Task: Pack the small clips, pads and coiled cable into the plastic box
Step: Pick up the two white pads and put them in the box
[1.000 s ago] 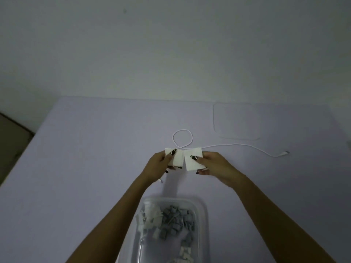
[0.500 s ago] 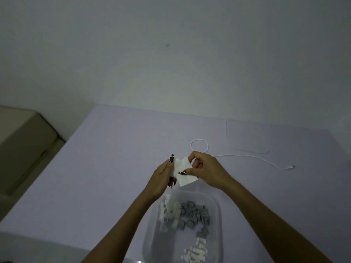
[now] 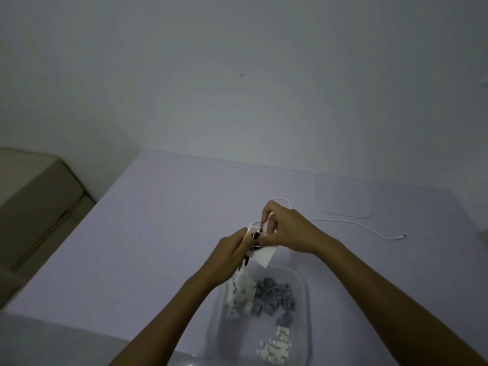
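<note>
Both hands hold white square pads (image 3: pixel 264 255) together just above the far end of the clear plastic box (image 3: pixel 303 289). My left hand (image 3: pixel 232 256) pinches the pads from the left. Over them, from the right, my right hand (image 3: pixel 289 232) has its fingers closed on their top. The box holds several white clips (image 3: pixel 240 293) and grey clips (image 3: pixel 274 295), with more white clips (image 3: pixel 276 348) near its front. A thin white cable (image 3: pixel 351 223) lies loose on the table behind my hands, one loop partly hidden by my right hand.
The clear box lid (image 3: pixel 343 196) lies flat at the back right of the lilac table (image 3: pixel 163 223). A beige piece of furniture (image 3: pixel 31 191) stands left of the table. A plain wall rises behind the table's far edge.
The two pads, held side by side a second ago, are now stacked together. Both hands came nearer the box, and my view shifted to the left.
</note>
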`<action>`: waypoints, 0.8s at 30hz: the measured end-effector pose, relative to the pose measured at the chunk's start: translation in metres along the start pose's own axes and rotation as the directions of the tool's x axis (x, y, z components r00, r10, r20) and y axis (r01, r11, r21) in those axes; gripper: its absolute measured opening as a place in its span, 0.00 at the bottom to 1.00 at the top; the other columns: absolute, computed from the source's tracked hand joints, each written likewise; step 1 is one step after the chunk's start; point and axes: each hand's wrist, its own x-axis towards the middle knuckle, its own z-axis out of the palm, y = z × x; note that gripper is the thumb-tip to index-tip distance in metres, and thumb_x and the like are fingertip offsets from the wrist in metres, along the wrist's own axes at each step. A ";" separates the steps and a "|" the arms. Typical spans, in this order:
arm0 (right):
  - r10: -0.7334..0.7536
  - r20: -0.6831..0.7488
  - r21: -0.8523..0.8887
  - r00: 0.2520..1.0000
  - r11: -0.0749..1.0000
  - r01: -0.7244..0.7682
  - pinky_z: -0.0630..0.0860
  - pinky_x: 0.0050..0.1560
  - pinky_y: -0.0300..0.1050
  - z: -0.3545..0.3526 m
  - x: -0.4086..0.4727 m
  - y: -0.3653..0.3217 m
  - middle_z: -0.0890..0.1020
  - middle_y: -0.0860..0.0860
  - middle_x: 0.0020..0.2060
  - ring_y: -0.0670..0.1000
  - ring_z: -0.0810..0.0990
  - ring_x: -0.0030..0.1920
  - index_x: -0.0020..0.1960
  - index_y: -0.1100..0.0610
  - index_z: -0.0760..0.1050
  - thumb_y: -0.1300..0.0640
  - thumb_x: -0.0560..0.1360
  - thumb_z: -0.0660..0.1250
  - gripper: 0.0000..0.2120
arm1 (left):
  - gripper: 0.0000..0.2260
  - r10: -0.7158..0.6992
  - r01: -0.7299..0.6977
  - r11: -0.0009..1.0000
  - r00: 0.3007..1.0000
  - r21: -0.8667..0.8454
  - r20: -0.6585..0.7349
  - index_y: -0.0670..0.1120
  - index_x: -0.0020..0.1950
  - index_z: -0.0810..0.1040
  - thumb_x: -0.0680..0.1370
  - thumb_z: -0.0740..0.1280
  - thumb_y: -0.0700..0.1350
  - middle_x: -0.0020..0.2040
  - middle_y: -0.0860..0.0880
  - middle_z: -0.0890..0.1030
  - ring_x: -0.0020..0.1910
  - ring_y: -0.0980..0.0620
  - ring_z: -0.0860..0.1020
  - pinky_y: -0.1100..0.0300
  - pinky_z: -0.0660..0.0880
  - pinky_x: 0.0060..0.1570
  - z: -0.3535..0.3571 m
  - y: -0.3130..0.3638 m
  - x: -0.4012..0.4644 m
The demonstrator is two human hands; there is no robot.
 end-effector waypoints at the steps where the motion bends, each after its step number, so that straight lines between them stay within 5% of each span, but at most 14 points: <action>1: -0.003 -0.026 -0.004 1.000 1.000 0.003 0.67 0.31 0.32 0.000 0.000 0.000 0.81 0.47 0.39 0.40 0.74 0.31 0.50 0.47 0.70 0.47 0.65 0.77 0.19 | 0.13 0.003 -0.004 1.000 1.000 -0.008 -0.029 0.60 0.43 0.75 0.82 0.52 0.55 0.30 0.50 0.76 0.27 0.54 0.72 0.64 0.69 0.31 0.000 -0.001 -0.001; 5: 0.010 -0.068 0.074 0.998 0.997 -0.004 0.74 0.40 0.36 0.001 -0.002 0.003 0.80 0.44 0.48 0.43 0.80 0.40 0.51 0.47 0.77 0.46 0.66 0.76 0.16 | 0.17 -0.070 0.054 0.991 0.988 -0.120 -0.135 0.49 0.43 0.73 0.82 0.51 0.56 0.29 0.48 0.74 0.25 0.54 0.70 0.63 0.68 0.29 -0.002 0.000 -0.002; 10: 0.100 -0.004 0.463 0.995 0.882 -0.087 0.81 0.45 0.41 0.007 -0.009 0.013 0.85 0.53 0.37 0.50 0.84 0.39 0.50 0.59 0.81 0.61 0.73 0.71 0.06 | 0.18 -0.113 0.097 0.986 0.987 -0.132 -0.116 0.50 0.42 0.73 0.82 0.50 0.57 0.30 0.49 0.76 0.27 0.54 0.71 0.63 0.70 0.31 0.001 0.000 -0.003; 19: 0.206 0.010 0.646 0.979 0.746 -0.163 0.81 0.45 0.41 0.020 -0.018 0.029 0.86 0.53 0.41 0.48 0.84 0.40 0.50 0.55 0.83 0.57 0.76 0.68 0.07 | 0.13 -0.113 0.108 0.993 0.988 -0.049 -0.102 0.42 0.43 0.73 0.82 0.58 0.48 0.31 0.55 0.79 0.30 0.57 0.76 0.66 0.73 0.33 0.000 -0.013 -0.002; 24: 0.256 -0.004 0.655 0.967 0.731 -0.191 0.81 0.46 0.42 0.047 -0.024 0.043 0.86 0.55 0.42 0.49 0.84 0.41 0.52 0.58 0.83 0.58 0.75 0.69 0.07 | 0.16 -0.178 0.177 0.984 0.980 -0.023 -0.092 0.40 0.42 0.75 0.82 0.56 0.48 0.33 0.49 0.82 0.30 0.56 0.77 0.64 0.74 0.33 0.007 -0.033 -0.010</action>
